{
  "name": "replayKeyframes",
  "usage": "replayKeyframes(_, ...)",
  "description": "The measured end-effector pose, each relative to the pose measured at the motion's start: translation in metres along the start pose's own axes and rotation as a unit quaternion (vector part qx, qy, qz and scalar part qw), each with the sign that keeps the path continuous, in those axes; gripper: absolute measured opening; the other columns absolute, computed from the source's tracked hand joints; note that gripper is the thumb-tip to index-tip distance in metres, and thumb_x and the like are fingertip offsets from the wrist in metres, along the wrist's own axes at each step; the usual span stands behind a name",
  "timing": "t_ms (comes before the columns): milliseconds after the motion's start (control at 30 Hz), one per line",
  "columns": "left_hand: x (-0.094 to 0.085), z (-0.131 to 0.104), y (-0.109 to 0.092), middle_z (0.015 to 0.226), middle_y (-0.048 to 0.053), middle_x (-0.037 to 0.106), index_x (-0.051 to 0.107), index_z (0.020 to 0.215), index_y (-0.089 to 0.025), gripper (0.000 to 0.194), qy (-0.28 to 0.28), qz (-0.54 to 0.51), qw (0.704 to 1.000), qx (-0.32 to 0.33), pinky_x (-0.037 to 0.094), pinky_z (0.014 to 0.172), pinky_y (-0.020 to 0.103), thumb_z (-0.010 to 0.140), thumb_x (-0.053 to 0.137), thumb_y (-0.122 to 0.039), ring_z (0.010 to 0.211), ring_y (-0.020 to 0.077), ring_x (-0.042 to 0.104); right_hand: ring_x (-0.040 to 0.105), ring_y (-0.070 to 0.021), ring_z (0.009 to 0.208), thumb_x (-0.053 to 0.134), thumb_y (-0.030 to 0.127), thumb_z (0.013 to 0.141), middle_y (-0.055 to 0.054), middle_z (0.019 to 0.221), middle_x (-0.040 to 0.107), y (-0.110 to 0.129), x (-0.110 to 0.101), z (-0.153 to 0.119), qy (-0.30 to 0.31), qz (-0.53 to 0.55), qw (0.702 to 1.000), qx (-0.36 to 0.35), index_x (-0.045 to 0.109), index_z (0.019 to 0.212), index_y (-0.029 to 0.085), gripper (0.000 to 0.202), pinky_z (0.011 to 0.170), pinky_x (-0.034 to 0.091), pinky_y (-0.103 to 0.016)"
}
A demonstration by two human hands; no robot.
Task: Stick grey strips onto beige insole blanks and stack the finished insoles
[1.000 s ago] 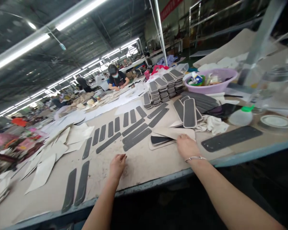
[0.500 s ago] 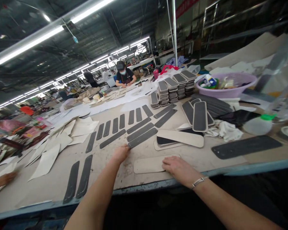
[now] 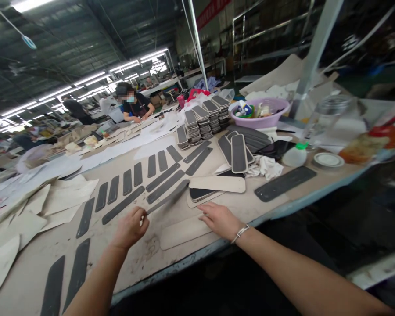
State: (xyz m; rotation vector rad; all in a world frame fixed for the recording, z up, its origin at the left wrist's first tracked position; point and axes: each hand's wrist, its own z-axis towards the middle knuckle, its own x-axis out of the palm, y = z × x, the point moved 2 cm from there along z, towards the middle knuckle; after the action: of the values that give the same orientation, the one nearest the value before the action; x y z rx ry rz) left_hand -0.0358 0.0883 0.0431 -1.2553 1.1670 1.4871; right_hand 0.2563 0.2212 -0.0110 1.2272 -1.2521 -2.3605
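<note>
A dark strip point(image 3: 174, 193) has lifted (left hand point(image 3: 131, 228) pinching).

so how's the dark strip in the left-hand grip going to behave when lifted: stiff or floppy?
Probably bendy, not limp: the dark strip runs from the left-hand grip in a gentle curve, with no fold visible. Likely light, since it looks thin and pinched near one end. Rolling seems unlikely; similar strips lie flat.
</note>
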Motion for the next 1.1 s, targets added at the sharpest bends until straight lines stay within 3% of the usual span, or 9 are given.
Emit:
replayKeyframes(100, -0.03, -0.027, -0.004, 0.088, 0.006, 0.059, 0.054, 0.083, -0.02, 0.011, -0.082, -0.078, 0.992, 0.054, 0.045, 0.068, 0.027, 0.078, 0.049, -0.028, 0.07, 0.0156, 0.056, 0.063, -0.0164, 0.09, 0.06, 0.02, 0.083, -0.013, 0.119, 0.059, -0.011, -0.003, 0.011, -0.07, 0.054, 0.994, 0.071, 0.055, 0.125, 0.014, 0.043, 0.088, 0.049, -0.032)
replayKeyframes(200, -0.054, -0.051, -0.014, 0.083, 0.004, 0.059, 0.054, 0.081, -0.021, 0.009, -0.097, -0.144, 0.981, 0.085, 0.044, 0.061, 0.024, 0.075, 0.055, -0.028, 0.064, 0.0143, 0.055, 0.064, -0.0158, 0.084, 0.061, 0.019, 0.082, -0.013, 0.116, 0.061, -0.017, -0.007, 0.018, -0.104, 0.08, 0.984, 0.117, 0.057, 0.123, 0.015, 0.041, 0.083, 0.052, -0.031)
replayKeyframes(300, -0.068, -0.066, -0.025, 0.076, 0.003, 0.059, 0.056, 0.076, -0.022, 0.007, -0.092, -0.202, 0.973, 0.067, 0.044, 0.058, 0.024, 0.074, 0.057, -0.029, 0.061, 0.015, 0.055, 0.065, -0.0148, 0.082, 0.059, 0.021, 0.084, -0.006, 0.1, 0.069, -0.015, -0.012, 0.019, -0.111, 0.111, 0.98, 0.126, 0.067, 0.108, 0.018, 0.025, 0.083, 0.052, -0.029)
replayKeyframes(433, -0.07, -0.076, -0.031, 0.075, 0.004, 0.061, 0.058, 0.075, -0.022, 0.01, -0.062, -0.298, 0.953, -0.001, 0.045, 0.06, 0.025, 0.073, 0.059, -0.032, 0.064, 0.0169, 0.056, 0.066, -0.0143, 0.077, 0.059, 0.026, 0.084, -0.003, 0.083, 0.071, -0.011, -0.018, 0.014, -0.097, 0.149, 0.975, 0.132, 0.072, 0.094, 0.017, 0.018, 0.077, 0.053, -0.027)
replayKeyframes(667, -0.048, -0.078, -0.021, 0.063, 0.001, 0.053, 0.059, 0.074, -0.02, 0.017, -0.008, -0.496, 0.863, -0.094, 0.041, 0.061, 0.025, 0.077, 0.057, -0.036, 0.064, 0.0159, 0.051, 0.066, -0.0125, 0.075, 0.064, 0.021, 0.077, -0.003, 0.089, 0.071, -0.016, -0.031, 0.008, -0.064, 0.143, 0.974, 0.161, 0.065, 0.113, 0.015, 0.036, 0.07, 0.053, -0.023)
replayKeyframes(767, -0.027, -0.071, -0.019, 0.06, 0.0, 0.049, 0.057, 0.069, -0.018, 0.02, 0.031, -0.564, 0.813, -0.142, 0.038, 0.059, 0.025, 0.075, 0.058, -0.037, 0.061, 0.0139, 0.046, 0.065, -0.013, 0.072, 0.068, 0.024, 0.075, 0.0, 0.078, 0.071, -0.019, -0.043, 0.007, -0.047, 0.096, 0.976, 0.188, 0.067, 0.108, 0.016, 0.034, 0.073, 0.05, -0.024)
replayKeyframes(900, 0.007, -0.061, -0.025, 0.052, -0.005, 0.038, 0.052, 0.067, -0.017, 0.026, 0.114, -0.614, 0.742, -0.243, 0.025, 0.047, 0.021, 0.069, 0.06, -0.042, 0.048, 0.0091, 0.033, 0.065, -0.0139, 0.065, 0.072, 0.023, 0.07, 0.002, 0.065, 0.068, -0.026, -0.047, 0.005, 0.003, 0.027, 0.973, 0.23, 0.071, 0.088, 0.018, 0.019, 0.067, 0.048, -0.023)
replayKeyframes(1000, 0.026, -0.055, -0.032, 0.05, -0.007, 0.034, 0.048, 0.062, -0.017, 0.031, 0.149, -0.602, 0.729, -0.292, 0.019, 0.045, 0.02, 0.064, 0.062, -0.046, 0.044, 0.0073, 0.028, 0.064, -0.0146, 0.063, 0.071, 0.023, 0.069, 0.002, 0.06, 0.067, -0.033, -0.04, 0.006, 0.034, -0.021, 0.967, 0.251, 0.068, 0.07, 0.018, 0.006, 0.061, 0.045, -0.022)
replayKeyframes(1100, 0.04, -0.049, -0.036, 0.049, -0.006, 0.035, 0.046, 0.06, -0.018, 0.031, 0.168, -0.56, 0.748, -0.314, 0.02, 0.044, 0.02, 0.061, 0.058, -0.047, 0.043, 0.0076, 0.03, 0.063, -0.014, 0.062, 0.07, 0.021, 0.069, 0.003, 0.057, 0.065, -0.04, -0.033, 0.01, 0.06, -0.059, 0.961, 0.262, 0.067, 0.065, 0.019, 0.006, 0.059, 0.043, -0.021)
